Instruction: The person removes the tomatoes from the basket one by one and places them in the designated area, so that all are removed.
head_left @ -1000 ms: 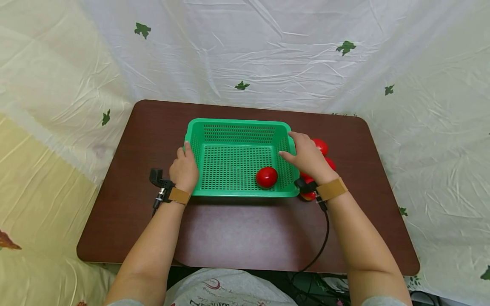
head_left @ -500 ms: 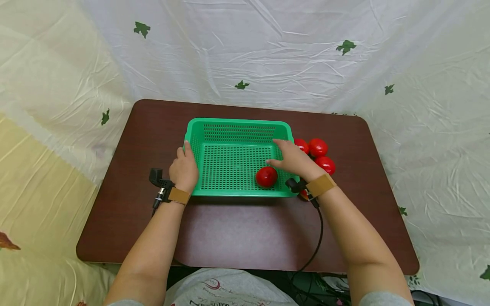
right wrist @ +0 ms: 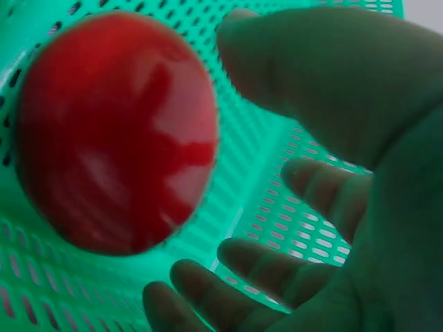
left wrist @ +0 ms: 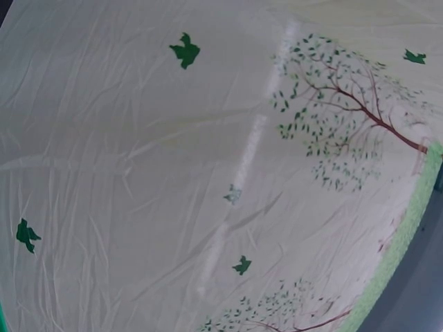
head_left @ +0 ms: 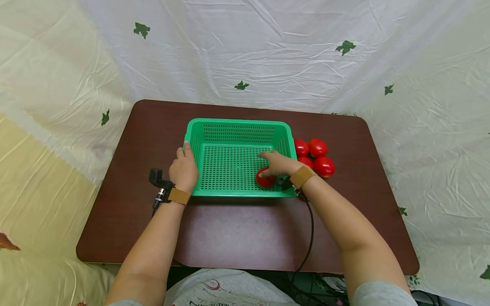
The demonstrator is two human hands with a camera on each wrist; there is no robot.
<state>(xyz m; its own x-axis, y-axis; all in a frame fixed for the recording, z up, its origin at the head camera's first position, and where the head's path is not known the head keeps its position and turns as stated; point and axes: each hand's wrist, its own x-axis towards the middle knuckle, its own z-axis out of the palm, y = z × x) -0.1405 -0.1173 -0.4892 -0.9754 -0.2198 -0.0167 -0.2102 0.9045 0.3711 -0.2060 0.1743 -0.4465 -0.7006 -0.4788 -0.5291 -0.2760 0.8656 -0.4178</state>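
A green perforated plastic basket [head_left: 239,193] lies on the brown table. One round, shiny red fruit [head_left: 264,180] sits inside it near the front right; no stem shows, so its exact kind is unclear. My right hand [head_left: 281,163] reaches over the basket's right side, thumb and fingers spread above and beside this fruit. In the right wrist view a gap separates the thumb [right wrist: 277,62] from the fruit [right wrist: 118,131]. At the basket's left rim rests my left hand [head_left: 184,172], fingers fairly straight; its thumb is hidden. The left wrist view misses the hand.
Several more red fruits [head_left: 318,147] stand on the table [head_left: 245,233] right against and beside the basket's right wall. A black cable [head_left: 309,238] hangs from the right wrist camera. A pale curtain [head_left: 245,51] with leaf prints surrounds the table.
My right hand has moved left and towards me, from the basket's right rim to over the fruit inside, uncovering the fruits outside. The left hand and basket have stayed in place.
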